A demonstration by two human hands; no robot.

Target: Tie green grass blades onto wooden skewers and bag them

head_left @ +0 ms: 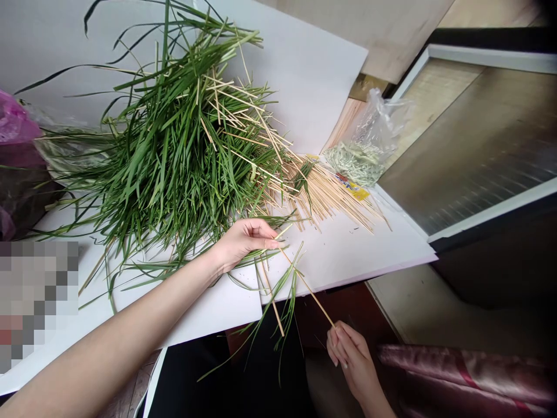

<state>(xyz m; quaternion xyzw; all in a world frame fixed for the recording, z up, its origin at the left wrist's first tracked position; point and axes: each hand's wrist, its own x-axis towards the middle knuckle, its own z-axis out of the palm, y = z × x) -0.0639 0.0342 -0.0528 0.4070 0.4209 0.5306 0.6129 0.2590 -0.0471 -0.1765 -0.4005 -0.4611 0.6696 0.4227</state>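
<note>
White board [348, 255] beneath, wooden skewer [307, 287] pinched in right fingers [337, 342].

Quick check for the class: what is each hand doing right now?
Left hand: closed, pinching the upper end of a bamboo skewer.
Right hand: closed, holding its lower end.

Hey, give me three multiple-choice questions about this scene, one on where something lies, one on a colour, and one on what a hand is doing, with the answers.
1. Where do the loose wooden sticks lie?
A) On the white board, beside the grass bundle
B) On the floor
C) On the satin cloth

2. What colour is the plastic bag at far left?
A) Blue
B) Pink
C) Yellow

3. What does the right hand hold?
A) Nothing
B) A thin wooden stick
C) The grass bundle

Answers:
1. A, they fan out on the board.
2. B, its top shows pink.
3. B, its fingers pinch the stick's lower end.
</note>
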